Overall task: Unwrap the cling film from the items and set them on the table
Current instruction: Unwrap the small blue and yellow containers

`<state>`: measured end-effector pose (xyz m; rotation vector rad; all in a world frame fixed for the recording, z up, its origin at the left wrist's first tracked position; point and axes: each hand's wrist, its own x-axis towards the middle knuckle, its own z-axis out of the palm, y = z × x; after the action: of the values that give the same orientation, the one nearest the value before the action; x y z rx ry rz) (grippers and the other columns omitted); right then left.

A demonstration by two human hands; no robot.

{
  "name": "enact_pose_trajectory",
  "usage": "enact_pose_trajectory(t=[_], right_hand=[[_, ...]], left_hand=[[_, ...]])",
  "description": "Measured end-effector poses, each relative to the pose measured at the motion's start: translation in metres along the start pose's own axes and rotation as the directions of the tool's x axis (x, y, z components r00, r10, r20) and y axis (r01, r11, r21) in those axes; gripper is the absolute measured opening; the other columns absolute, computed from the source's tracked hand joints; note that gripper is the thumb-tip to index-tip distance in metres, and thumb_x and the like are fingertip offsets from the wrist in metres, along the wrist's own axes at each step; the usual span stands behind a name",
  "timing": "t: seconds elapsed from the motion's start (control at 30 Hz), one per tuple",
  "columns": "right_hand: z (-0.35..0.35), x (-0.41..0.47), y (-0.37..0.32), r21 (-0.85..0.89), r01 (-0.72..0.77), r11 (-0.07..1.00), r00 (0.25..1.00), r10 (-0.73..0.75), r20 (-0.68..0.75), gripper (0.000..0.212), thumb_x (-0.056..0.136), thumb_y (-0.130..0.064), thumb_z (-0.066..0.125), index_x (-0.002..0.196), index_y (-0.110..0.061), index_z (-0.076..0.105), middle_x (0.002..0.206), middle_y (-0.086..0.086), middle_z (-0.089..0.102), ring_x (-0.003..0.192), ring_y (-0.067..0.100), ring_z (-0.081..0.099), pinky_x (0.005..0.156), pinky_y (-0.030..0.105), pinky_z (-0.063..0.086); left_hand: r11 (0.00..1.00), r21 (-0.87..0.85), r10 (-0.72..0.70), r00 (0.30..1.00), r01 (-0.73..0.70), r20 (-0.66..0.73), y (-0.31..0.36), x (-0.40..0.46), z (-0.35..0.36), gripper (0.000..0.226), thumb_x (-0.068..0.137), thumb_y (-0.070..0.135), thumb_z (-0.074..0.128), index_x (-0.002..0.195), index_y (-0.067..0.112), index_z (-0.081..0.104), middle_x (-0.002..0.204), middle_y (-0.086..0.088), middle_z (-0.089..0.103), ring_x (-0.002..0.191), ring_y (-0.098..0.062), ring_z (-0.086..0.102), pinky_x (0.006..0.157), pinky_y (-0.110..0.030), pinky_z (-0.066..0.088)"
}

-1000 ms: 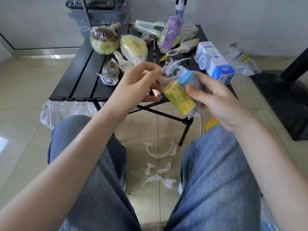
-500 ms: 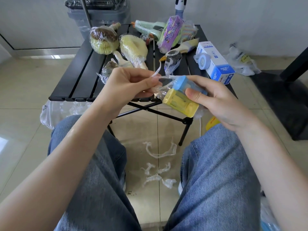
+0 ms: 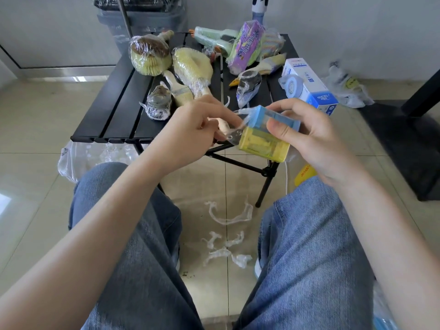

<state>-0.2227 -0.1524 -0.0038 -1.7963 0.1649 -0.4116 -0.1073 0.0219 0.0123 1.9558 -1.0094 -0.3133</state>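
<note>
A small box with a blue top and a yellow body (image 3: 264, 142) is held in front of the black slatted table (image 3: 114, 117). My right hand (image 3: 307, 136) grips it, thumb across the blue part. Loose cling film (image 3: 234, 135) hangs off the box's left end, and my left hand (image 3: 195, 129) pinches that film beside the box. Behind on the table lie wrapped items: two yellow brushes (image 3: 148, 55), a paintbrush (image 3: 179, 91), a small dark bundle (image 3: 158, 103) and a purple packet (image 3: 245, 46).
A blue and white carton (image 3: 309, 85) with a tape roll (image 3: 291, 85) sits at the table's right edge. Torn film strips (image 3: 228, 217) lie on the tiled floor between my knees. A grey bin (image 3: 142, 17) stands behind the table. A plastic bag (image 3: 78, 158) lies left.
My left hand has come down from above the box to its left end and now pulls the film sideways. The box has turned slightly in my right hand.
</note>
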Motion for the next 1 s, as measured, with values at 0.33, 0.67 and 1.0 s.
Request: enact_pose_trajectory(t=[0.33, 0.67, 1.0], right_hand=[[0.003, 0.004, 0.003, -0.151, 0.056, 0.987, 0.996, -0.066, -0.063, 0.02, 0.085, -0.028, 0.071, 0.103, -0.03, 0.062, 0.088, -0.013, 0.062, 0.083, -0.001, 0.059, 0.071, 0.012, 0.044], [0.008, 0.006, -0.004, -0.187, -0.018, 0.982, 0.992, -0.006, -0.127, 0.011, 0.086, -0.031, 0.069, 0.095, -0.026, 0.066, 0.083, -0.014, 0.064, 0.076, -0.004, 0.059, 0.063, 0.016, 0.049], [0.008, 0.005, -0.005, -0.188, -0.065, 0.98, 0.994, 0.047, -0.095, 0.009, 0.084, -0.033, 0.072, 0.091, -0.03, 0.068, 0.083, -0.008, 0.067, 0.079, 0.004, 0.063, 0.068, 0.02, 0.052]], left_hand=[[0.993, 0.026, 0.117, 0.958, -0.114, -0.261, -0.011, 0.001, 0.007, 0.039, 0.083, -0.01, 0.058, 0.068, 0.026, 0.052, 0.102, 0.016, 0.049, 0.086, 0.002, 0.058, 0.077, -0.023, 0.052], [0.928, -0.366, 0.035, 0.993, -0.075, -0.116, -0.016, -0.005, 0.011, 0.031, 0.079, -0.016, 0.033, 0.077, 0.012, 0.046, 0.076, 0.002, 0.071, 0.079, -0.032, 0.065, 0.072, -0.041, 0.052], [0.99, -0.129, 0.039, 0.983, -0.063, -0.177, -0.014, 0.0, 0.011, 0.034, 0.081, 0.03, 0.066, 0.066, 0.012, 0.041, 0.063, -0.015, 0.052, 0.072, -0.041, 0.062, 0.058, -0.036, 0.041]])
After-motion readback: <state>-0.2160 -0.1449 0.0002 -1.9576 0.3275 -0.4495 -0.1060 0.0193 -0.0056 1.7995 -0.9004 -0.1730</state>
